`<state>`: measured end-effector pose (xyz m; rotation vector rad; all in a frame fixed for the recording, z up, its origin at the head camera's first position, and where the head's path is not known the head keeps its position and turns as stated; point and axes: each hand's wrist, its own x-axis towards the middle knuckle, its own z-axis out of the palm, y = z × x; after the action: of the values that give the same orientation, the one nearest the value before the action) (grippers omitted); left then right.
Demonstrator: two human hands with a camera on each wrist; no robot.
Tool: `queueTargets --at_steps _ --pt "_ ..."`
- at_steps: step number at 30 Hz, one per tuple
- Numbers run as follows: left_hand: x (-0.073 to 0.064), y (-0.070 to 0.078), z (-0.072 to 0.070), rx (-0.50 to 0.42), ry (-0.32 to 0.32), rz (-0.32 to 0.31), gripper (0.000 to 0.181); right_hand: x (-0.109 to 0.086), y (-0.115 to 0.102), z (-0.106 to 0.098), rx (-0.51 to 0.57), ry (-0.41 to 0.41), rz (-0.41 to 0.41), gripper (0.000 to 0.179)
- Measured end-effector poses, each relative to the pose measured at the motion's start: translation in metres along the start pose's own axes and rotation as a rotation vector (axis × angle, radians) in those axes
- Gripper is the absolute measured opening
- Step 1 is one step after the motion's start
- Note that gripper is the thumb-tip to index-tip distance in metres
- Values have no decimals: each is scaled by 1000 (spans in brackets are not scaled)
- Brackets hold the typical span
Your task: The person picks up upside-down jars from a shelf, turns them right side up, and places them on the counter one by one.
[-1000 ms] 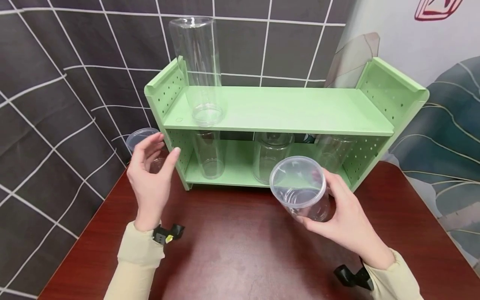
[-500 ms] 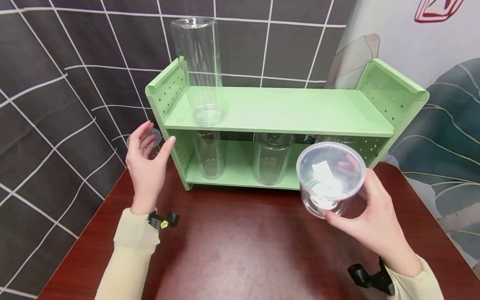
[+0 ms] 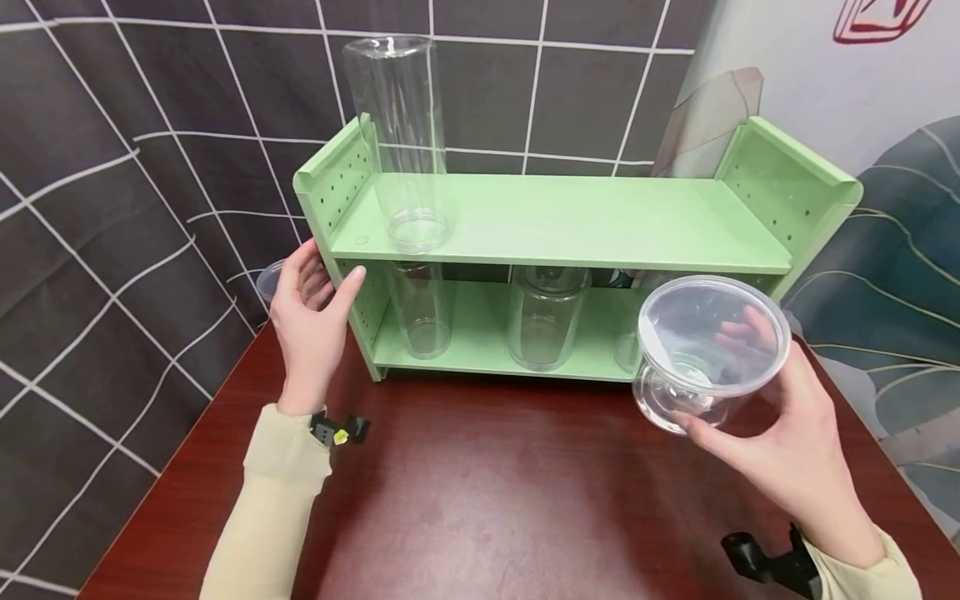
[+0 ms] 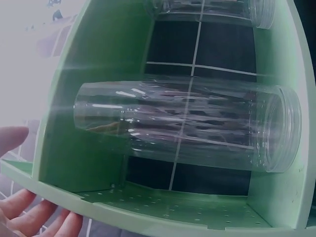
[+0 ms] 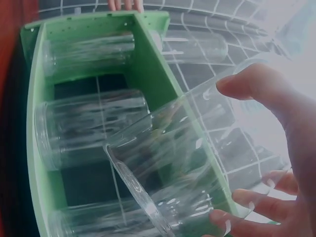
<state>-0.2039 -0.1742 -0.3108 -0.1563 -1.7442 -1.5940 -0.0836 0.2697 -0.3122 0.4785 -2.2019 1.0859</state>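
Observation:
My right hand (image 3: pixel 787 433) grips a clear plastic jar (image 3: pixel 701 333) from its right side, thumb at the near side and fingers behind. The jar is raised and tilted, its round translucent top facing up toward the head camera; it overlaps the lower right of the green shelf unit (image 3: pixel 592 217). In the right wrist view the jar (image 5: pixel 163 143) spans the space between thumb and fingers. At the unit's left side panel, my left hand (image 3: pixel 306 342) has its fingers along the outside and its thumb apart in front, nothing held. The left wrist view shows the fingers (image 4: pixel 42 217) right at the panel's edge.
A tall clear jar (image 3: pixel 401 133) stands on the upper shelf, at left. Clear jars (image 3: pixel 423 321) (image 3: pixel 543 325) stand on the lower shelf; another jar (image 3: pixel 628 346) there is partly hidden. Behind my left hand shows a lidded clear container (image 3: pixel 267 279). The dark red table (image 3: pixel 480 475) meets a gridded wall.
My right hand has moved right with the jar, from the front of the middle of the unit to its right end. The left hand has come to the left side panel.

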Motion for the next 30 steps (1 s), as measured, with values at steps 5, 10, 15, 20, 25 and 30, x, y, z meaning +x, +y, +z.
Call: queueTargets --at_steps 5,10,15,20,25,30 --pt "2 0 3 20 43 10 49 -1 4 -3 21 32 3 125" --pt "6 -5 3 77 87 22 47 -1 6 -7 37 60 8 124" --pt "9 -7 5 133 128 25 47 -2 7 -14 45 98 26 121" --pt "7 8 10 177 149 34 44 -5 8 -21 -2 120 118 121" --pt "11 0 10 205 155 57 42 -7 16 -29 -63 153 192 120" --pt "16 -14 7 220 164 100 37 -8 26 -38 -83 204 218 115"
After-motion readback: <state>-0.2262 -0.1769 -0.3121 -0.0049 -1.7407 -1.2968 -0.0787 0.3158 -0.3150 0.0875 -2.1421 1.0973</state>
